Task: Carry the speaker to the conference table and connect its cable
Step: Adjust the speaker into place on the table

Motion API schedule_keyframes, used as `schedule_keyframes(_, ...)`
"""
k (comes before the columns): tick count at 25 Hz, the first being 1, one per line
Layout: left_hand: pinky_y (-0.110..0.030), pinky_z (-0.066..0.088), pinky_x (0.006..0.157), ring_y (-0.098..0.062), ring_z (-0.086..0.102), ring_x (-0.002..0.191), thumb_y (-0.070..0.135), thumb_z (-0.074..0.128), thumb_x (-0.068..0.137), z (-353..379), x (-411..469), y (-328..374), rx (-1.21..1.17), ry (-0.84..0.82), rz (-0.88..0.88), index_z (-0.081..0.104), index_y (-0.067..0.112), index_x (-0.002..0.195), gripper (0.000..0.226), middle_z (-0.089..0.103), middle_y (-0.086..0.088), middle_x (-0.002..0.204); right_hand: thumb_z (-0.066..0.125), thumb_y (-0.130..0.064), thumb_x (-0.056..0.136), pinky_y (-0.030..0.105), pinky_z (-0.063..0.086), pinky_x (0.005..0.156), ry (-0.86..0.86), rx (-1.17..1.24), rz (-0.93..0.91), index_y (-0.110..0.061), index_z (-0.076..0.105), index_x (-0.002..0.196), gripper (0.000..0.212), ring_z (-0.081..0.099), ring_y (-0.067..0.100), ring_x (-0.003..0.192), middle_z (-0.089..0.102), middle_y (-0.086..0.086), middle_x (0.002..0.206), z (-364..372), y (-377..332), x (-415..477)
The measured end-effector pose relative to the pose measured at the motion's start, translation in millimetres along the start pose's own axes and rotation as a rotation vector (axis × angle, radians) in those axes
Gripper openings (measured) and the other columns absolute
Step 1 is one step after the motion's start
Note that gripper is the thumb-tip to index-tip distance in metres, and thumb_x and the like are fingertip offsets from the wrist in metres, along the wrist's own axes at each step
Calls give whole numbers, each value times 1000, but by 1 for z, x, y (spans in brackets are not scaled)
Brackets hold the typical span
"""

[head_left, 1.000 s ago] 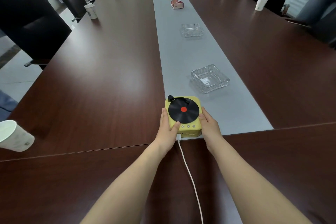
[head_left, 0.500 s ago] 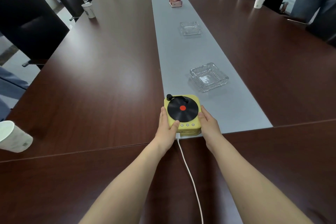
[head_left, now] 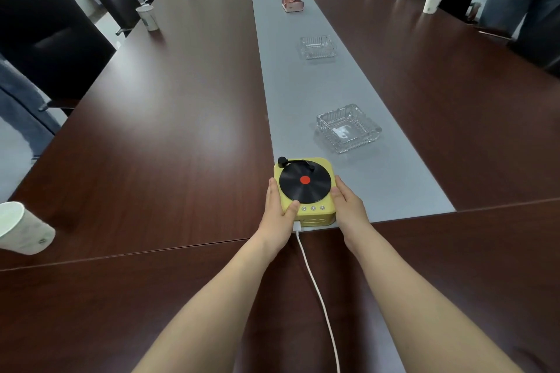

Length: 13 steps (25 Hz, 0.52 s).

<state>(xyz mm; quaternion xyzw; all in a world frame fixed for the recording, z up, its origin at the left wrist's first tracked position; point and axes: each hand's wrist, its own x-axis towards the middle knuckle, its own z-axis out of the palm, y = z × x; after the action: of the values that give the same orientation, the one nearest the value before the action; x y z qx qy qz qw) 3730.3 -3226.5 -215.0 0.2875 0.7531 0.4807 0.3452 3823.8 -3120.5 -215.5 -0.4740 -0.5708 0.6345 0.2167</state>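
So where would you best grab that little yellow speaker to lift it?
By its two flat side walls, coming in from the near edge, as the left hand and right hand do now. The speaker is a low, square box lying flat; its top carries the disc and tonearm, and the cable plugs into the near face, so those are probably best left alone.

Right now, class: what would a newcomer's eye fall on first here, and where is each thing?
The yellow speaker, with a black record-like disc on top, sits at the near end of the grey runner, gripped by the left hand and right hand on either side. A white cable runs from its near side toward the camera, and a glass ashtray stands just beyond it on the runner.
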Motion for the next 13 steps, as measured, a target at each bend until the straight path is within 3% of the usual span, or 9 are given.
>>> schedule_keyframes(5, -36, 6, 122, -11, -3, 147, 20, 42, 98, 1, 0, 0, -10, 10, -3, -7, 16, 151, 72, -6, 4, 161, 34, -17, 101, 32, 30, 115, -2, -51, -22, -16, 32, 147, 46, 34, 18, 140, 34, 1, 154, -1, 0, 1)
schedule_keyframes(8, -35, 9, 122, -12, 1, 147, 23, 45, 97, -2, 0, 2, -14, 1, -13, -6, 17, 151, 74, -3, 3, 161, 31, -19, 101, 34, 31, 114, -17, -211, -29, -17, 31, 148, 47, 35, 21, 139, 37, 2, 152, -3, -7, 4)
schedule_keyframes(10, -34, 17, 119, -16, 12, 147, 28, 48, 96, -8, -3, 5, 110, -8, -20, -4, 17, 151, 76, 8, 0, 160, 26, -23, 101, 38, 35, 110, -66, -419, -25, -19, 32, 147, 47, 41, 27, 135, 42, 6, 149, -3, -15, 1)
schedule_keyframes(13, -33, 33, 106, -23, 35, 137, 32, 52, 93, -14, -6, 9, 286, -11, -75, 6, 14, 151, 76, 34, -5, 150, 25, -17, 99, 37, 41, 99, -93, -575, 41, -6, 45, 134, 42, 50, 33, 121, 53, 16, 135, -5, -18, 2)
